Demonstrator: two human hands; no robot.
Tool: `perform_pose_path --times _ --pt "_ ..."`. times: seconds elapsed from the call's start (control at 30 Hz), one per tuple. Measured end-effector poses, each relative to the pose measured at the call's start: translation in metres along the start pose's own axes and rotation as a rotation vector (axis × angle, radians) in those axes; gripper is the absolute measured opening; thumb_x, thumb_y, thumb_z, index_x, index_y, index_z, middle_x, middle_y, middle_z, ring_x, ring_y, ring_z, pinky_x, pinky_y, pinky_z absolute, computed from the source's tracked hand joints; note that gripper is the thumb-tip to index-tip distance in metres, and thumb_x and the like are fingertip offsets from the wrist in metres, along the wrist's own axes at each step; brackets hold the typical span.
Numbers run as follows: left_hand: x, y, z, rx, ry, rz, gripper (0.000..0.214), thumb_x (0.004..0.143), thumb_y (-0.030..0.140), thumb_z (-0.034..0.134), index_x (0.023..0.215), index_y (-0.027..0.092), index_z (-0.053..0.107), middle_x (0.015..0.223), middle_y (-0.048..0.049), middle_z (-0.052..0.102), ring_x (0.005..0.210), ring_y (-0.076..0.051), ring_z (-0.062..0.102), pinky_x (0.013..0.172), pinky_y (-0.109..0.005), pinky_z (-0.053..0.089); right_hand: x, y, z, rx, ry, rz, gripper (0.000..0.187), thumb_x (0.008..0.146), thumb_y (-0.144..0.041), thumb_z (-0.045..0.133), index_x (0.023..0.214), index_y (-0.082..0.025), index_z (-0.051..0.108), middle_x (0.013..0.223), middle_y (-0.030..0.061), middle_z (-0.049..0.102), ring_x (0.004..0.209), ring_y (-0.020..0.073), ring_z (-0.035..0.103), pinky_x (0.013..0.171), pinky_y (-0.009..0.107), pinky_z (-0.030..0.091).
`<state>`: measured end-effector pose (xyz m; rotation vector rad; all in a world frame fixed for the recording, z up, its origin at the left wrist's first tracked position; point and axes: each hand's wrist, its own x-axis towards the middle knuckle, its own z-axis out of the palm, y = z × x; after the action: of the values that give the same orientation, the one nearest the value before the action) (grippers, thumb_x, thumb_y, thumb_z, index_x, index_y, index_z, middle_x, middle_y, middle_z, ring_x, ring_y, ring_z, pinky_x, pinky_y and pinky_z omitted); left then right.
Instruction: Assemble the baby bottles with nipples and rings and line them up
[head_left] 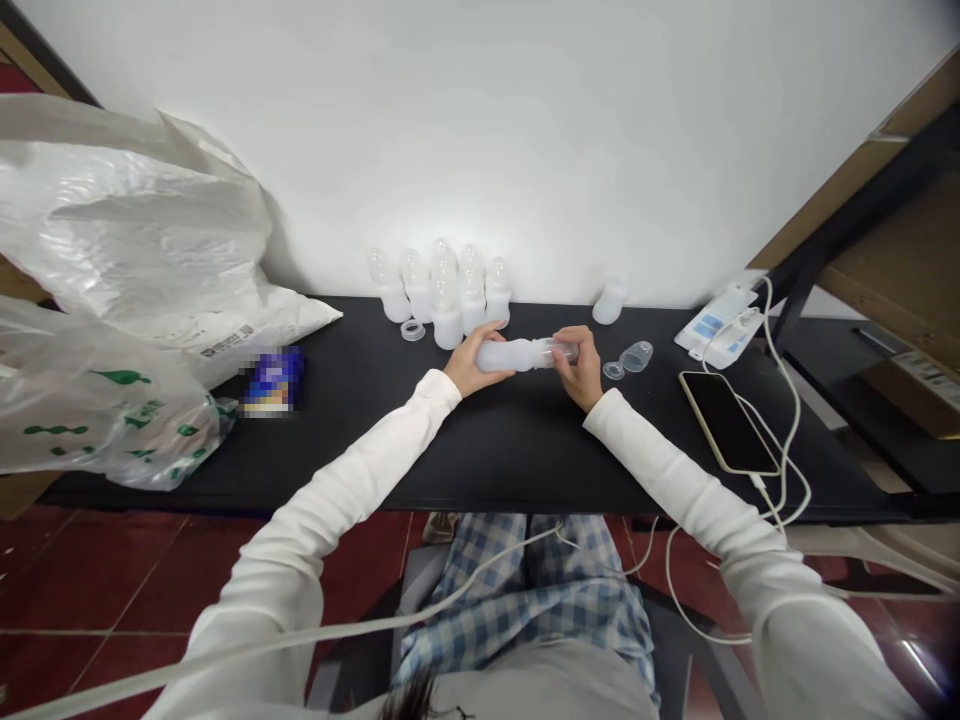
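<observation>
My left hand (474, 362) is wrapped round the white body of a baby bottle (514, 355), held lying sideways over the black table. At its other end, my right hand (577, 362) grips the clear domed cap (545, 352), which meets the bottle's neck. Several white bottles with clear domed caps (448, 300) stand upright in a group behind my left hand. In front of that group lies a clear ring (412, 330). To the right of my right hand rest a clear domed cap (637, 356) and a small clear ring-like piece (613, 370).
A white bottle without a dome (610, 302) stands by the wall. A phone (727, 422) with a white cable (795, 440) and a white-and-blue packet (720, 325) lie at right. Plastic bags (135, 230) and a blurred blue pack (274, 382) occupy the left of the table (480, 450).
</observation>
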<state>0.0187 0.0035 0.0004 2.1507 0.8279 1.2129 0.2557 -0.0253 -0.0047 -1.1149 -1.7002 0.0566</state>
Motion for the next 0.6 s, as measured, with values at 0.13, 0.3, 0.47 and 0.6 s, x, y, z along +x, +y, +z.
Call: perform_pose_path --times 0.13,0.3,0.47,0.6 --pt "0.004 0.010 -0.004 -0.204 0.047 -0.151 0.053 0.062 0.057 0.085 0.095 0.020 0.066 0.096 -0.0066 0.069 0.092 -0.026 0.068 0.085 -0.039 0.055 -0.005 0.010 -0.001 -0.007 -0.089 -0.112 0.043 0.089 -0.067 0.046 0.101 -0.026 0.054 0.100 0.0099 0.062 0.092 0.0247 0.063 0.082 0.046 0.056" --pt "0.019 0.025 0.002 -0.594 -0.111 -0.745 0.062 0.073 0.079 0.060 0.077 0.017 0.061 0.054 -0.0053 0.058 0.037 -0.012 0.041 0.037 -0.024 0.023 -0.006 0.015 0.002 -0.069 -0.195 -0.117 0.040 0.088 -0.064 0.045 0.094 -0.026 0.057 0.098 0.0124 0.065 0.091 0.0269 0.064 0.080 0.047 0.057" --pt "0.017 0.036 0.014 -0.549 -0.036 -0.807 0.061 0.081 0.077 0.051 0.077 0.017 0.059 0.053 -0.0049 0.057 0.036 -0.010 0.035 0.038 -0.025 0.019 -0.001 -0.012 0.011 -0.078 0.003 0.091 0.037 0.093 -0.054 0.030 0.084 -0.025 0.051 0.084 0.0088 0.062 0.079 0.0237 0.062 0.076 0.043 0.054" --pt "0.007 0.031 0.009 -0.086 0.209 -0.215 0.047 0.081 0.067 0.062 0.076 0.020 0.057 0.068 -0.0019 0.060 0.063 -0.016 0.059 0.061 -0.029 0.048 0.002 -0.035 0.012 0.130 -0.167 0.540 0.033 0.095 -0.048 0.028 0.075 -0.025 0.040 0.059 -0.0010 0.048 0.054 0.0160 0.049 0.055 0.030 0.044"
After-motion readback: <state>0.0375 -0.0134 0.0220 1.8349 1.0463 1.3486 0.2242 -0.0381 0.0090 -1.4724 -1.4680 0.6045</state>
